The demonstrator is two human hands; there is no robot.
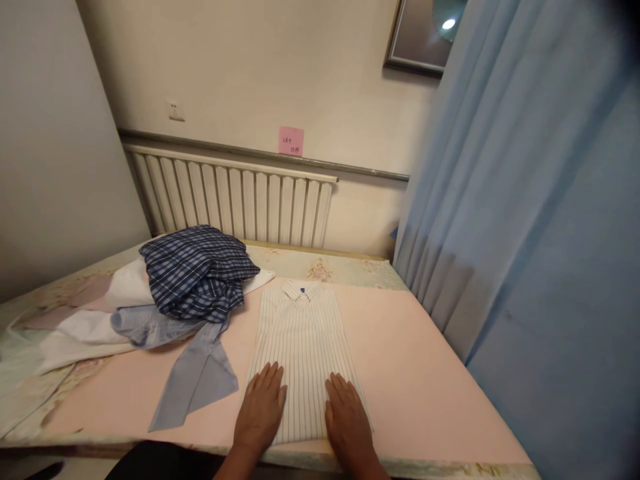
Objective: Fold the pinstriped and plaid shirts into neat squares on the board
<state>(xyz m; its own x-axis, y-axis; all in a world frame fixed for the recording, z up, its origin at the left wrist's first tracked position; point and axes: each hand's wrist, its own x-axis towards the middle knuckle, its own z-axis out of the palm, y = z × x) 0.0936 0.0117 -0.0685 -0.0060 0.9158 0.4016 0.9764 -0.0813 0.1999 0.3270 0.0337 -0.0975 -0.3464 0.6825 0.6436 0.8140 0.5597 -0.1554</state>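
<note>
A white shirt with thin dark stripes (pixel 305 347) lies folded into a long rectangle, collar at the far end, on a pink sheet (pixel 415 360). My left hand (pixel 260 407) rests flat on the shirt's near left side, its fingers stretched out and pointing away from me. On the near right side my right hand (pixel 347 417) lies flat in the same way, palm down. Neither hand grips anything. The shirt's lower edge shows between my wrists, close to the front edge of the bed or table.
To the left sits a heap of clothes with a dark blue plaid garment (pixel 200 273) on top and a blue-grey cloth (pixel 197 380) trailing out. Behind stand a radiator (pixel 250 200) and a wall with a pink note (pixel 291 141). A blue curtain (pixel 500 167) hangs along the right.
</note>
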